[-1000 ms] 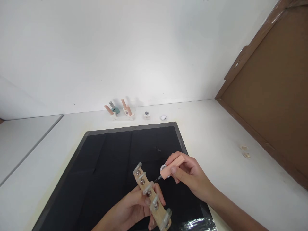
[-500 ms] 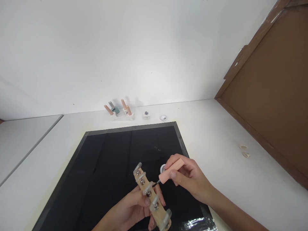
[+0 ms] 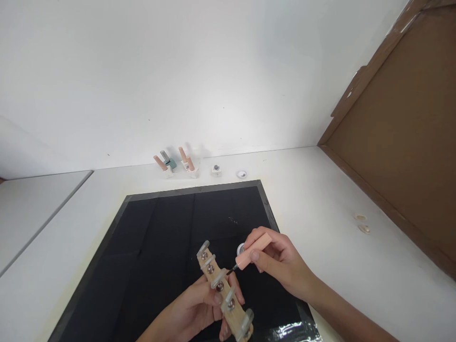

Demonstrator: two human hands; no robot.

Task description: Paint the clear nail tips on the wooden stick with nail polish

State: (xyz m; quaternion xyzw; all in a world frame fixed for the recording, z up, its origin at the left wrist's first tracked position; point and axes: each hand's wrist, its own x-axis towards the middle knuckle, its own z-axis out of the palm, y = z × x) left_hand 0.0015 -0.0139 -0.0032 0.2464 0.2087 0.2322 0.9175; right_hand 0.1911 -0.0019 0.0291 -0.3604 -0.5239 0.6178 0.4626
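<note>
White tabletop and wall surround a matte black mat (image 3: 160, 237). Low in the frame's centre, your left hand (image 3: 192, 311) is closed around a wooden strip (image 3: 224, 297) studded with metal fasteners and clear nail tips. Your right hand (image 3: 278, 261) pinches a peach brush cap (image 3: 252, 251), its dark tip at the third nail. Small polish bottles (image 3: 176, 164) stand far back by the wall.

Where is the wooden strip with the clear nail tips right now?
In the head view, the wooden strip with clear nail tips sits low and centre, held in the left hand over the black mat, beside the right hand's peach-handled brush.
</note>
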